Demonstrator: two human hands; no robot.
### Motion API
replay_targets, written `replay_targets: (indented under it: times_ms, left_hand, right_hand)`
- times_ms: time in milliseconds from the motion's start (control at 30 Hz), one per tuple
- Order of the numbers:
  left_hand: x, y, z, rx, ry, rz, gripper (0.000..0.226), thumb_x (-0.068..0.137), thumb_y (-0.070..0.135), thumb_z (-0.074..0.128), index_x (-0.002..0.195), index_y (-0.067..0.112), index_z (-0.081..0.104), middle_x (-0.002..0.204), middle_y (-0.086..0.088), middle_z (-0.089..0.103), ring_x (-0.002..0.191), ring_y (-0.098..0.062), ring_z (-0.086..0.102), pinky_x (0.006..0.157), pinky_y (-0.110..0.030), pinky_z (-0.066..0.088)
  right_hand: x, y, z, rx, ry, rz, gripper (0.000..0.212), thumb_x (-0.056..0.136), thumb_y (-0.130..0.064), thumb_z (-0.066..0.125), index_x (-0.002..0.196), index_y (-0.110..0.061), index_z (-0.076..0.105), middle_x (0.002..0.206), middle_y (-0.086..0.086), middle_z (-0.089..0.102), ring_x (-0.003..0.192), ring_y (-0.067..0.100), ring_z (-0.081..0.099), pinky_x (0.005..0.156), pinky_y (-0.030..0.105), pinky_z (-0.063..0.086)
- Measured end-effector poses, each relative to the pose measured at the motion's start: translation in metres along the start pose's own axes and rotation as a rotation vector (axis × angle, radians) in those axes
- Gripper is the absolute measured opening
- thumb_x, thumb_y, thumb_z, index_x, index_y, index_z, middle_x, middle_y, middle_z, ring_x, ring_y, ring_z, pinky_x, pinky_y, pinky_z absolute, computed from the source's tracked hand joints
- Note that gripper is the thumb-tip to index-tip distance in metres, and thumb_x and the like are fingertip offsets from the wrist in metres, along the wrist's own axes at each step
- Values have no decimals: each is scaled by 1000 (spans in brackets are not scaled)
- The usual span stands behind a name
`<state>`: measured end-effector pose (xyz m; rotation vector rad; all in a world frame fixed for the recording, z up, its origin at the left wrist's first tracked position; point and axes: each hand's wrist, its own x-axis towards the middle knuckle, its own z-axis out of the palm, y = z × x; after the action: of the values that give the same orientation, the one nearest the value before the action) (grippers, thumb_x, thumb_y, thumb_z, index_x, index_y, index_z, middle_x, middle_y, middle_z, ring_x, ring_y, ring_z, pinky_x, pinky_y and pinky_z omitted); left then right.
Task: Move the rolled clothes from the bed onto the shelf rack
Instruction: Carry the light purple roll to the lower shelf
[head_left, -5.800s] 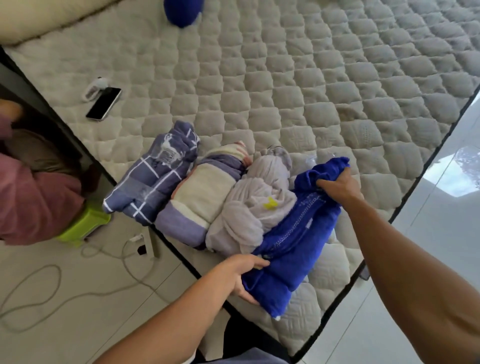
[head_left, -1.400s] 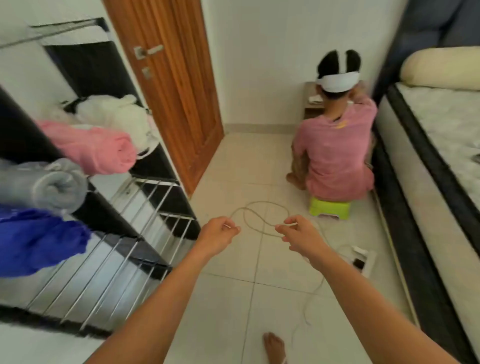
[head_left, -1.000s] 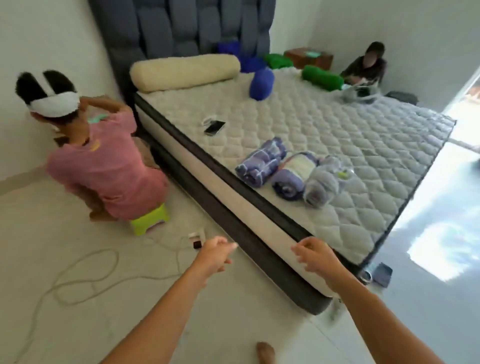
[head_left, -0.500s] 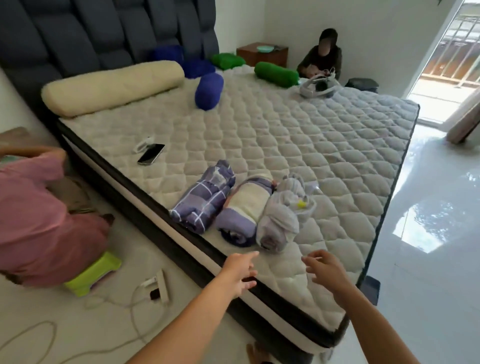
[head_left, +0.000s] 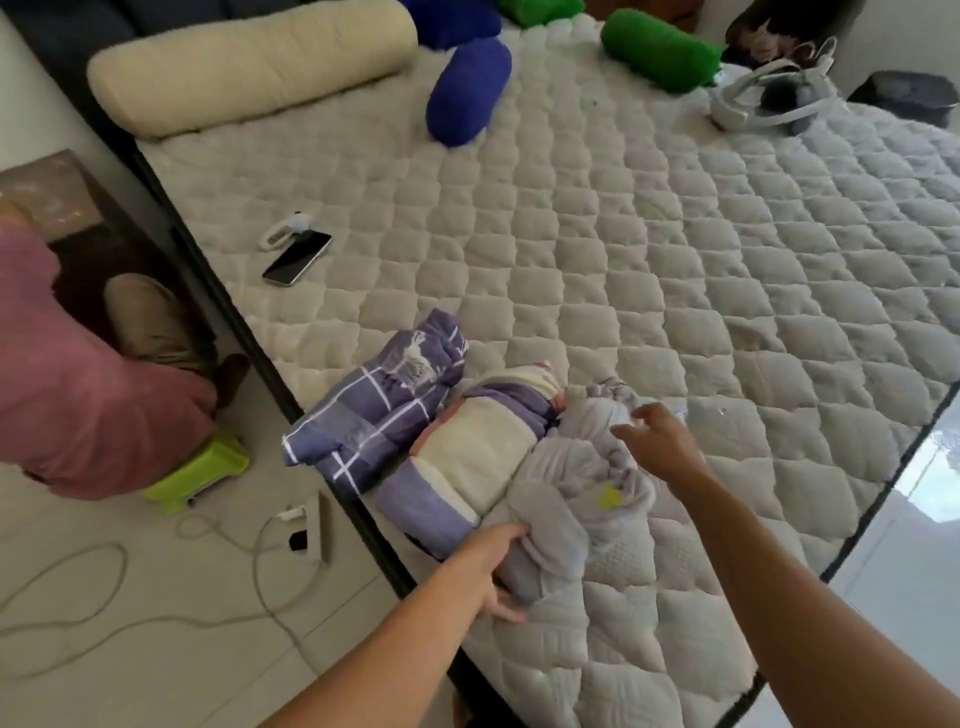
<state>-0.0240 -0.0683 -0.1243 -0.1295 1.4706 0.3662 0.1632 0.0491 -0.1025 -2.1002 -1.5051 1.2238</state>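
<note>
Near the bed's (head_left: 649, 249) near edge, the left hand (head_left: 493, 564) cups the grey roll's (head_left: 571, 499) near end, fingers seemingly curled under it. The right hand (head_left: 660, 441) hovers over its far end, fingers spread, gripping nothing.

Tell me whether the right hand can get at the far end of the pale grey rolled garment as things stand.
Probably yes. The right hand hovers open just above the far end of the pale grey rolled garment, with nothing between them. The left hand is already at the near end.
</note>
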Motion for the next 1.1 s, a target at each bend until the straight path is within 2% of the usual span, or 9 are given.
replay_targets:
  times_ms: [133,233,300,500,667,767,900,1033,1100]
  left_hand:
    - [10,9,0,9,47,-69,71,84,36,68,143,14,36,151,-15,34,134,-38,40,101,-60,39]
    - [16,13,-2,38,60,-92,70,81,36,70,140,14,40,147,-16,39,129,-38,44,93,-59,45]
    - [17,13,-2,48,74,-92,68,80,35,71,138,15,42,144,-15,41,127,-38,46,87,-58,48]
    - [17,9,-10,158,70,-77,61,82,35,67,135,14,44,142,-13,45,127,-33,47,83,-55,47]
    - [12,1,-31,364,64,-43,69,79,38,67,138,16,41,139,-12,46,124,-31,49,86,-55,48]
    - [0,-8,-58,472,49,-10,63,82,39,64,137,17,41,137,-15,49,122,-34,52,88,-56,48]
    - [-23,-30,-118,546,100,88,57,82,41,63,133,19,49,133,-14,55,118,-34,55,90,-54,49]
    - [-56,-66,-196,435,213,202,50,82,38,65,127,19,55,132,-11,57,113,-31,56,92,-50,50]
    - [-74,-92,-241,308,287,259,48,80,36,68,122,16,57,129,-11,58,108,-30,57,89,-47,52]
  right_hand:
    - [46,-12,1,-114,-69,-37,69,83,-35,68,140,-7,40,140,19,46,125,35,48,102,45,43]
    - [73,-8,7,-100,-141,-37,84,72,-48,73,139,-10,38,138,17,48,123,34,51,101,49,45]
    - [79,-6,11,-58,-191,13,87,72,-51,73,140,-11,35,139,16,49,123,34,51,102,48,44]
    - [75,-5,7,-194,-118,92,76,80,-55,62,135,-4,47,134,20,54,120,36,53,92,40,44]
    - [38,1,0,-226,30,109,56,83,-44,61,115,2,61,119,23,64,109,37,58,87,37,45]
    - [1,8,10,-191,37,158,54,86,-39,61,118,4,58,119,24,61,110,38,57,90,39,45]
    - [-51,12,50,-147,-31,213,60,85,-42,60,125,0,51,117,22,59,106,38,57,94,48,47]
    - [-106,-2,104,-209,-120,183,60,86,-47,57,115,5,56,83,14,60,78,32,59,79,38,47]
    - [-135,-13,135,-214,-170,147,68,84,-53,57,120,5,56,92,16,61,88,35,61,79,37,46]
